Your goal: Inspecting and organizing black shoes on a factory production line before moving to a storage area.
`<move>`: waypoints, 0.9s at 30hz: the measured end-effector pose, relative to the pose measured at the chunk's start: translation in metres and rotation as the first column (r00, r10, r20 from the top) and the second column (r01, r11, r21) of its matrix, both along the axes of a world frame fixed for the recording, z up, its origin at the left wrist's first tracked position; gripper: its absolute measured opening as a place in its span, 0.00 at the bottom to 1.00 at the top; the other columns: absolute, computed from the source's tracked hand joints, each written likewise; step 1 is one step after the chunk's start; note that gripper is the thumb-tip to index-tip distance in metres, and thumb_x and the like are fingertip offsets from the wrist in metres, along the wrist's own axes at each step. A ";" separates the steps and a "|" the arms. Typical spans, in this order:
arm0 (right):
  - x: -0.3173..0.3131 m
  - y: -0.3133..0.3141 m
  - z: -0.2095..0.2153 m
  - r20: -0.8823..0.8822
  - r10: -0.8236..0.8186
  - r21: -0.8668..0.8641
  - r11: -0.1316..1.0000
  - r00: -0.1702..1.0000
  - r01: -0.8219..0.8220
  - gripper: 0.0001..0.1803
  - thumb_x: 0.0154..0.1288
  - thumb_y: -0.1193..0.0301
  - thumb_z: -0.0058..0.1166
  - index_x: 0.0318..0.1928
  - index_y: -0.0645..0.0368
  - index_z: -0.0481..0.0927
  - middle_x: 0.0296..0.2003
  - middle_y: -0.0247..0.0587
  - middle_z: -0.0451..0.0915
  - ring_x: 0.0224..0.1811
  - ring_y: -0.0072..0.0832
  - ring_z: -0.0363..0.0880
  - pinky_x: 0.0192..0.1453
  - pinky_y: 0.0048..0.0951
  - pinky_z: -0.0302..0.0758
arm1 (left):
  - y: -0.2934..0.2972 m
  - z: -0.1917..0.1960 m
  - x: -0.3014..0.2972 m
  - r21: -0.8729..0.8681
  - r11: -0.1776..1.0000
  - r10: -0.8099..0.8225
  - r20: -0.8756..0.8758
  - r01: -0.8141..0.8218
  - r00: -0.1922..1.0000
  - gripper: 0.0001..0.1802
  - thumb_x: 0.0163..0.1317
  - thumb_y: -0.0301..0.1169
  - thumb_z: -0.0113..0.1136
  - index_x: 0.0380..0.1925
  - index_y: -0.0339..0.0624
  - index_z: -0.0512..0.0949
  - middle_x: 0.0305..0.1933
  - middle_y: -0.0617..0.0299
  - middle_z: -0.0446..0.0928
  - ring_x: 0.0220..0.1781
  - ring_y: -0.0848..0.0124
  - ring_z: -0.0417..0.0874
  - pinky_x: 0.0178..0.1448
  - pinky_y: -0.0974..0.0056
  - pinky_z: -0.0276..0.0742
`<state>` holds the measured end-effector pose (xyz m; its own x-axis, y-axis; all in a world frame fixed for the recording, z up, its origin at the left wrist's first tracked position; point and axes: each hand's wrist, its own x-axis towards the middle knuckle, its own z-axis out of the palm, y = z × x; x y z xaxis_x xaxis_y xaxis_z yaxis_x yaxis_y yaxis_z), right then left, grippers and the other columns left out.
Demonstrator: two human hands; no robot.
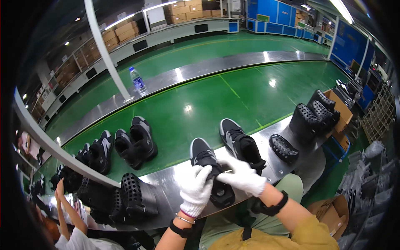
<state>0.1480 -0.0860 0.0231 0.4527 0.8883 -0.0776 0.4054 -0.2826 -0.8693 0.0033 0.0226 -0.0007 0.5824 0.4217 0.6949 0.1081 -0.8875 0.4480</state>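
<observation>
A black and grey sneaker [203, 153] lies in front of me, toe pointing away, its heel over the metal ledge. My left hand [195, 189], in a white knit glove, is closed on the left side of its collar and tongue. From the right, my gloved right hand [243, 177] pinches at the same shoe's opening; the fingertips meet there, and what is between them is too small to make out. Just right stands a second black and grey sneaker [238, 139]. Beyond it, a black perforated shoe-shaped insert [284, 148] rests on the ledge.
Stacked perforated black inserts [306, 121] stand at right by a cardboard box [339, 110]; another stack [135, 193] is at left. More sneakers [141, 139] sit on the green belt [187, 108]. A water bottle [137, 80] stands on the far ledge. A co-worker's arms [68, 208] show lower left.
</observation>
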 end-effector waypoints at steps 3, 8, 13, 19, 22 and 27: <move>0.001 0.001 -0.011 -0.440 -0.150 0.177 0.952 0.886 0.249 0.17 0.69 0.70 0.51 0.55 0.65 0.78 0.49 0.46 0.81 0.54 0.31 0.78 0.58 0.30 0.74 | -0.009 -0.005 0.001 0.016 1.000 0.002 0.059 -0.003 0.998 0.24 0.41 0.20 0.66 0.44 0.41 0.81 0.37 0.56 0.79 0.40 0.55 0.80 0.45 0.55 0.76; 0.000 0.018 -0.031 -0.064 -0.067 0.250 0.965 0.996 0.081 0.16 0.69 0.68 0.52 0.52 0.63 0.80 0.49 0.48 0.82 0.53 0.34 0.80 0.59 0.30 0.73 | -0.020 -0.006 -0.016 0.002 0.998 0.069 0.056 -0.069 0.996 0.23 0.46 0.20 0.66 0.46 0.37 0.79 0.43 0.52 0.78 0.45 0.53 0.79 0.51 0.54 0.74; 0.012 0.020 -0.023 -0.044 0.001 0.162 0.987 0.999 0.006 0.15 0.69 0.69 0.51 0.52 0.63 0.80 0.46 0.48 0.83 0.49 0.33 0.81 0.57 0.28 0.74 | -0.025 -0.018 -0.037 -0.007 0.911 0.412 0.005 -0.412 0.911 0.25 0.50 0.22 0.64 0.51 0.31 0.76 0.53 0.44 0.75 0.52 0.43 0.75 0.57 0.49 0.72; 0.012 0.018 -0.021 0.060 0.038 0.167 0.985 0.997 -0.048 0.15 0.70 0.69 0.50 0.52 0.63 0.80 0.46 0.46 0.83 0.49 0.32 0.81 0.57 0.27 0.73 | -0.010 -0.047 -0.033 -0.005 0.973 0.230 -0.030 -0.230 0.973 0.22 0.54 0.25 0.61 0.52 0.35 0.77 0.36 0.46 0.80 0.32 0.49 0.80 0.38 0.52 0.78; 0.009 0.020 -0.027 0.080 0.019 0.171 0.985 0.997 -0.032 0.15 0.70 0.68 0.50 0.51 0.63 0.80 0.46 0.46 0.83 0.49 0.33 0.81 0.57 0.28 0.73 | -0.023 -0.055 -0.035 -0.007 0.960 0.272 -0.203 -0.279 0.941 0.25 0.54 0.22 0.59 0.56 0.34 0.74 0.47 0.46 0.79 0.44 0.50 0.81 0.47 0.51 0.78; -0.002 0.014 -0.009 0.353 -0.009 0.156 0.987 0.935 -0.050 0.14 0.69 0.68 0.52 0.50 0.62 0.80 0.44 0.50 0.82 0.47 0.41 0.81 0.54 0.33 0.76 | -0.048 -0.058 -0.031 0.082 0.926 0.373 -0.360 -0.369 0.855 0.23 0.55 0.24 0.57 0.54 0.33 0.75 0.40 0.49 0.77 0.36 0.52 0.79 0.37 0.52 0.78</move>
<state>0.1462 -0.0718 0.0138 0.4066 0.8851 0.2265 0.6975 -0.1406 -0.7026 -0.0277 -0.0257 -0.0587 0.5952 0.6512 0.4709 0.5830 -0.7532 0.3047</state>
